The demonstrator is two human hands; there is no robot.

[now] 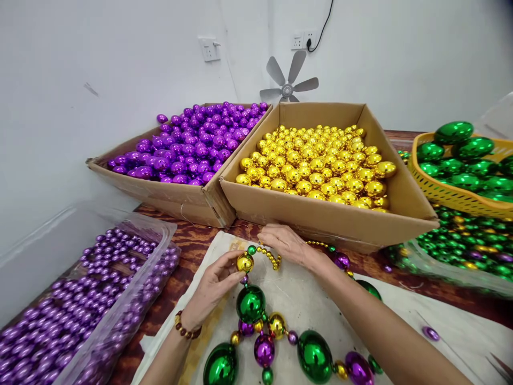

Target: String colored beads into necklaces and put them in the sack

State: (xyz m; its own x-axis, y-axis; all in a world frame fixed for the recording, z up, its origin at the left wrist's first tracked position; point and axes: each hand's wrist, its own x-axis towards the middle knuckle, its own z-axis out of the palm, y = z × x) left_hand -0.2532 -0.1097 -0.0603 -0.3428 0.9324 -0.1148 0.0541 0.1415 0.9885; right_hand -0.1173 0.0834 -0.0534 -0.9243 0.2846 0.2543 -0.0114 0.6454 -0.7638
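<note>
A necklace of shiny green, gold and purple beads lies on a pale cloth (pixel 288 299) before me. My left hand (pixel 216 286) pinches a round gold bead (pixel 245 262) of it between thumb and fingers. Below that bead hangs a large green bead (pixel 250 303). A short run of small gold beads (pixel 269 255) curves off to the right, under my right hand (pixel 284 243). The fingers of that hand are curled near the front of the gold-bead box, and their tips are hidden. A thin thread shows faintly near them.
Cardboard boxes hold purple beads (pixel 188 144) and gold beads (pixel 316 166) at the back. A clear plastic bin (pixel 160 230) of small purple beads stands left. At right, a yellow basket (pixel 452 190) of green beads sits above mixed small beads. A loose purple bead (pixel 430 333) lies on the cloth.
</note>
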